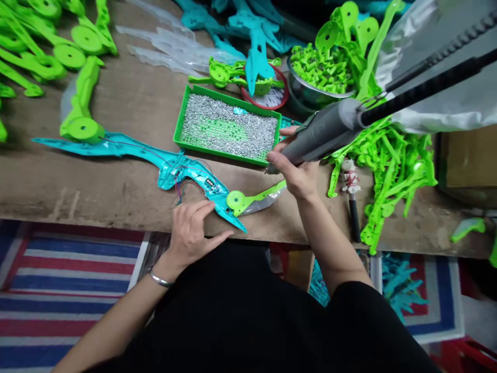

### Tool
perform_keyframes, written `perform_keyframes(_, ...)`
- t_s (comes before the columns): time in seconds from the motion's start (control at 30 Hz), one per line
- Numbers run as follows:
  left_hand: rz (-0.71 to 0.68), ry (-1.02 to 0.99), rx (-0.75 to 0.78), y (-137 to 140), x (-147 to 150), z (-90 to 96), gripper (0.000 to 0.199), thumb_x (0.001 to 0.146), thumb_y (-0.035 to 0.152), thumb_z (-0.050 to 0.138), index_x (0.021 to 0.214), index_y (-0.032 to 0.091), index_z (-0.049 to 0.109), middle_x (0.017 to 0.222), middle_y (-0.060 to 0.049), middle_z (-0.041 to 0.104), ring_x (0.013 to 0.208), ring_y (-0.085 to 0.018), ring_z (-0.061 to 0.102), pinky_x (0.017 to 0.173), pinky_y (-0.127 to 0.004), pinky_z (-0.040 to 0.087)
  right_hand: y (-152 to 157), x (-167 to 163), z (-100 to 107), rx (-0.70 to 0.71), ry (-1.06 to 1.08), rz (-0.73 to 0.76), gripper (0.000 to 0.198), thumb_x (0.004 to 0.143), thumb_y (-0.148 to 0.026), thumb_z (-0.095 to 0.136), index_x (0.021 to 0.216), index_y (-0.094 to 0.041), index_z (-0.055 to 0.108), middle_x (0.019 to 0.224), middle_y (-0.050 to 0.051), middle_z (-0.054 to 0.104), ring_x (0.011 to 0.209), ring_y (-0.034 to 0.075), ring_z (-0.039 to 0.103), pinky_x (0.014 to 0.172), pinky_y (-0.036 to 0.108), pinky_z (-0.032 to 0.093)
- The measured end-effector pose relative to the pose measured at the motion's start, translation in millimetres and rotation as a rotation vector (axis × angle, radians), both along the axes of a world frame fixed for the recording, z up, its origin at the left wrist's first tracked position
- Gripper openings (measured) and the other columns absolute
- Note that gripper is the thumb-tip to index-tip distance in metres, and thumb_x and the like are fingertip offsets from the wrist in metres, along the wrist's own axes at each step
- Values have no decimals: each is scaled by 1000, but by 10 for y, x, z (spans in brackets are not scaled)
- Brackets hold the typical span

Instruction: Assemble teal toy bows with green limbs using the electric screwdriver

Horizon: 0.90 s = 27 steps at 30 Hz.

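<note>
A turquoise plastic toy bow half (142, 150) lies along the workbench, with thin wires and a small electronic piece in its open inside. Green limbs with round hubs are at both ends, the right limb (258, 201) and the left limb (83, 103), each with a clear strip. My left hand (192, 228) rests at the bow's near edge, thumb apart and fingers loosely bent, holding nothing visible. My right hand (301, 173) is wrapped round a grey electric screwdriver (324, 132), its tip down and left, above the bench near the screw tray (178, 124).
Green parts pile up at the far left (83, 40) and right (404, 171). A steel bowl (316, 96) of small green pieces and a red basket (285, 98) stand behind. A black-handled tool (353, 220) lies right. A cord and coiled spring run from the screwdriver toward the upper right.
</note>
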<state>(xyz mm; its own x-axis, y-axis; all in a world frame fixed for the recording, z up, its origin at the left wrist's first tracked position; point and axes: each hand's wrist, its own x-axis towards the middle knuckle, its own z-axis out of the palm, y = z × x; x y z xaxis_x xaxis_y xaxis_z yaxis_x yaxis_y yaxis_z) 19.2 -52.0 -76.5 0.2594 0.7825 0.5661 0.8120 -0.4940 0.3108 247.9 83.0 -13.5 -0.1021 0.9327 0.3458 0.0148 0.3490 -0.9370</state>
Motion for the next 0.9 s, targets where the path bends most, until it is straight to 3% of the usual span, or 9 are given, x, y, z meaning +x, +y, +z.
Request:
perform_keyframes(0.17, -5, 42, -125, 16, -45, -29, 44, 85, 35, 71, 122, 16, 56, 120, -16, 63, 109, -29, 61, 91, -44, 49, 41, -37, -34, -14, -59, -24, 36, 72, -44, 81, 92, -24, 60, 83, -2, 67, 69, 13, 61, 66, 30, 55)
perform_keyframes(0.27, -55, -14, -132, 55, -32, -70, 31, 89, 24, 64, 118, 16, 60, 120, -16, 61, 111, -27, 61, 93, -42, 53, 18, -17, -92, 65, -173, -78, 42, 75, -46, 77, 107, -26, 59, 96, 3, 66, 85, 18, 64, 75, 37, 57)
perform_keyframes(0.37, -69, -68, -112, 73, -19, -107, 25, 90, 18, 61, 115, 14, 61, 117, -16, 61, 110, -25, 63, 94, -39, 55, -127, 18, -174, 242, -341, -320, 49, 85, -49, 63, 126, -27, 48, 110, 9, 57, 102, 24, 61, 83, 45, 55)
perform_keyframes(0.43, -67, -75, -125, 67, -6, -120, 25, 90, 17, 60, 116, 14, 61, 116, -15, 61, 110, -25, 63, 95, -38, 56, -314, 22, -207, 305, -443, -451, 44, 90, -47, 54, 129, -27, 44, 110, 10, 53, 101, 25, 60, 83, 46, 54)
perform_keyframes(0.47, -68, -79, -132, 61, 5, -122, 26, 91, 17, 60, 117, 15, 61, 116, -15, 62, 111, -25, 64, 95, -39, 56, -427, 12, -213, 299, -504, -438, 40, 91, -45, 52, 126, -27, 45, 108, 10, 53, 99, 25, 60, 83, 46, 53)
perform_keyframes(0.53, -80, -92, -137, 44, 42, -121, 31, 91, 15, 59, 121, 15, 59, 117, -15, 62, 112, -25, 64, 96, -39, 57, -659, -33, -213, 242, -672, -237, 38, 89, -44, 58, 121, -25, 48, 107, 10, 56, 100, 26, 59, 87, 47, 51)
perform_keyframes(0.63, -114, -126, -115, 15, 132, -114, 38, 91, 12, 58, 129, 14, 55, 120, -16, 64, 113, -25, 65, 97, -38, 57, -924, -121, -229, 107, -963, 83, 59, 80, -49, 69, 126, -19, 48, 117, 15, 59, 108, 32, 56, 94, 52, 46)
perform_keyframes(0.73, -151, -158, -127, -33, 236, -102, 42, 91, 9, 55, 133, 11, 51, 123, -17, 64, 115, -24, 65, 100, -36, 57, -1039, -130, -278, 23, -1116, 98, 73, 78, -51, 71, 134, -14, 44, 119, 18, 58, 110, 35, 55, 96, 55, 43)
perform_keyframes(0.9, -279, -120, -83, -131, 263, -20, 45, 89, 7, 54, 134, 12, 52, 121, -14, 68, 109, -20, 68, 93, -32, 58, -1076, 126, -307, -5, -1180, 91, 68, 79, -38, 68, 137, -16, 41, 122, 17, 57, 114, 36, 53, 99, 55, 40)
